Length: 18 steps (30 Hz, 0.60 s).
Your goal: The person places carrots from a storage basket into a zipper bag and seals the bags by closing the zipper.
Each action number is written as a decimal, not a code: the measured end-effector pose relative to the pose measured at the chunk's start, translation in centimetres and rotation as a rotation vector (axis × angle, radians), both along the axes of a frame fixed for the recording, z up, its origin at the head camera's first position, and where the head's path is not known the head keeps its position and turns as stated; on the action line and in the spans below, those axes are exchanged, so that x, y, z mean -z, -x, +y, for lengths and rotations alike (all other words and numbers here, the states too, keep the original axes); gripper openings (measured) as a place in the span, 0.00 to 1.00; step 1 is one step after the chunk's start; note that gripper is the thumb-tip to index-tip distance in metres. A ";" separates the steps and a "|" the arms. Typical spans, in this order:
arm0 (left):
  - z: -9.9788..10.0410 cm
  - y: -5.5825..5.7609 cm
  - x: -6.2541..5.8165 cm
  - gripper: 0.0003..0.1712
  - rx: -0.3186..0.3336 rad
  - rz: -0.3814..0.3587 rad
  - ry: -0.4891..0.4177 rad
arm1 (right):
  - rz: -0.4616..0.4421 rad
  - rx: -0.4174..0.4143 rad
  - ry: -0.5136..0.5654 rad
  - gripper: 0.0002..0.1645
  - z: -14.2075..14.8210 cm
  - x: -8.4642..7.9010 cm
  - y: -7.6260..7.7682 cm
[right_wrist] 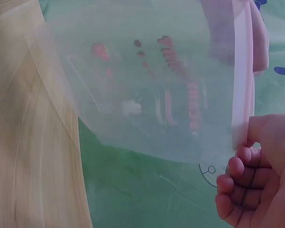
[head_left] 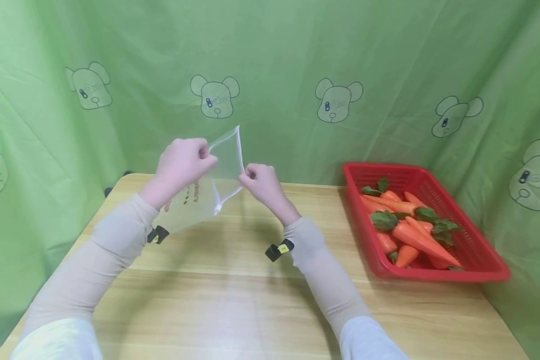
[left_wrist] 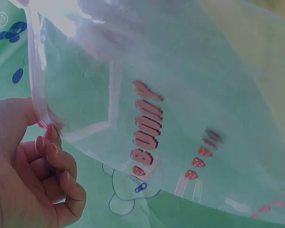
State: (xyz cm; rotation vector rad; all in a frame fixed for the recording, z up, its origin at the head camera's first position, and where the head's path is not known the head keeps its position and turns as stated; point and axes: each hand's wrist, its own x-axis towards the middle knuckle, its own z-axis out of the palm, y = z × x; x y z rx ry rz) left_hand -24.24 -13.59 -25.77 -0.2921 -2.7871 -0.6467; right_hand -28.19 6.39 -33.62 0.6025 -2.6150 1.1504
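A clear zip bag (head_left: pixel 191 217) with a white zip edge hangs between both hands above the table, its mouth spread into a wide diamond. My left hand (head_left: pixel 180 162) pinches one side of the mouth between thumb and fingers. On the opposite side, the right hand (head_left: pixel 266 185) pinches the zip edge with thumb and forefinger. A white zip slider (head_left: pixel 217 209) shows at the mouth's lower corner. In the left wrist view, the bag (left_wrist: pixel 190 104) carries pink lettering and small strawberry prints. The right wrist view shows the right fingers (right_wrist: pixel 249 178) curled below the zip edge.
At the right of the wooden table (head_left: pixel 234 300) stands a red plastic basket (head_left: pixel 441 275) holding several carrots (head_left: pixel 425 242) with green leaves. A green curtain (head_left: pixel 274 45) printed with bear heads hangs behind and on both sides. Black straps are on both wrists.
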 end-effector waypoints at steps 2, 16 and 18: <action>-0.3 -0.1 -0.1 0.11 -0.012 0.022 -0.006 | -0.007 0.010 0.006 0.13 0.2 0.2 0.1; -3.0 -0.4 -1.0 0.11 -0.100 0.056 0.016 | -0.038 0.110 0.033 0.12 3.8 0.7 0.9; -3.1 -0.4 -1.1 0.12 -0.108 0.055 0.016 | -0.042 0.123 0.038 0.12 4.3 0.8 0.9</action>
